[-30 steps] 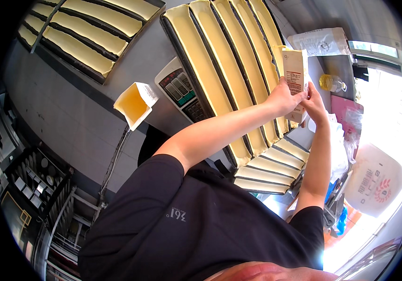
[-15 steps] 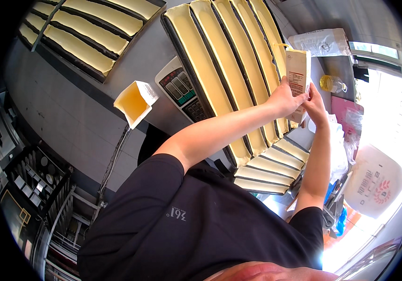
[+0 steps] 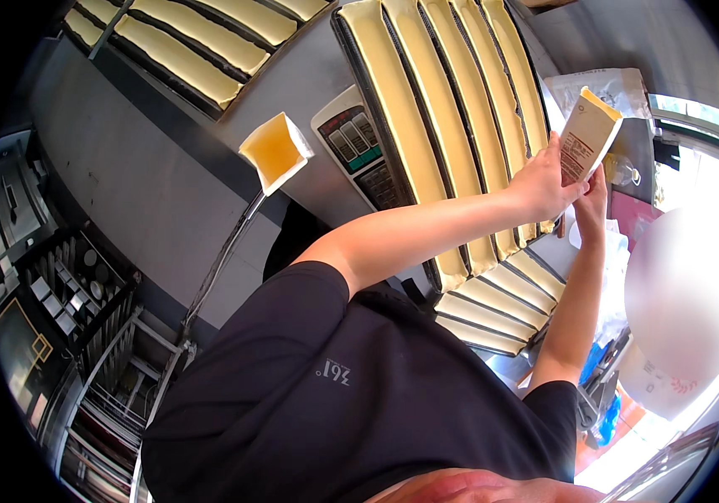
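Both my hands hold a tall white carton [image 3: 591, 138] whose cut-open top shows yellow inside. It leans to the upper right. My left hand [image 3: 544, 186] wraps its left side, and my right hand [image 3: 594, 205] grips its lower end, partly hidden. Below and left of the hands is a black channelled tray [image 3: 373, 107] lined with long pale yellow strips. My left forearm crosses over its near part. A second cut-open white carton [image 3: 275, 155], yellow inside, stands farther left.
Beside the tray sits a digital scale [image 3: 351, 138]. Another filled channelled tray [image 3: 200, 99] lies at the upper left, and a smaller strip-filled tray [image 3: 502, 298] nearer me. On the right are a clear bottle [image 3: 622, 170] and a plastic package [image 3: 598, 81]. A metal rack [image 3: 103, 436] stands lower left.
The carton has swung rightward from above the tray's right channel, its open end turned up. The yellow stream at its mouth is gone. My whole view has shifted slightly.
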Demonstrator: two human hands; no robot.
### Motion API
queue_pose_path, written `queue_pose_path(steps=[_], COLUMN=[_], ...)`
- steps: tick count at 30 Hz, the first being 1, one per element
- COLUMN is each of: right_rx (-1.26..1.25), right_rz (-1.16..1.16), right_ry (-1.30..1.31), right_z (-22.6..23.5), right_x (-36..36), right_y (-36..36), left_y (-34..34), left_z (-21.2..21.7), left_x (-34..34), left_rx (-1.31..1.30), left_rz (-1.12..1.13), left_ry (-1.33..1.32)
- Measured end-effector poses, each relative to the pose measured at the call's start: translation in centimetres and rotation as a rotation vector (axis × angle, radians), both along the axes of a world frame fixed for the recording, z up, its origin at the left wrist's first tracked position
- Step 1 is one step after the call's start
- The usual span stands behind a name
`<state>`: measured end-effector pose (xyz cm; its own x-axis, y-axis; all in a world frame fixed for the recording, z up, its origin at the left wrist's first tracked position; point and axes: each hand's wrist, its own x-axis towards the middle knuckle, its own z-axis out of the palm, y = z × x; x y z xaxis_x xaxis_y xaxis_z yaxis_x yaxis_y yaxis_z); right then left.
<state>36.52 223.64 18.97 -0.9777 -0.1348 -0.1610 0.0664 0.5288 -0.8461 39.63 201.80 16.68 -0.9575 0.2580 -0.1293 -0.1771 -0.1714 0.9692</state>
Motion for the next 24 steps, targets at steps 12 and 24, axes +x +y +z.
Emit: queue_pose_path(steps=[12,24], right_rx=[-0.010,-0.121], right_rz=[-0.016,-0.346], right_ry=[0.043,0.375], right_z=[1.2,4.6], right_x=[3.2,13.2], right_y=[-0.7,2.2], left_y=[-0.7,-15.2], left_z=[1.0,2.5], left_x=[2.9,12.4], left_rx=[-0.028,-0.214], left_rz=[-0.021,-0.347], left_ry=[0.043,0.342])
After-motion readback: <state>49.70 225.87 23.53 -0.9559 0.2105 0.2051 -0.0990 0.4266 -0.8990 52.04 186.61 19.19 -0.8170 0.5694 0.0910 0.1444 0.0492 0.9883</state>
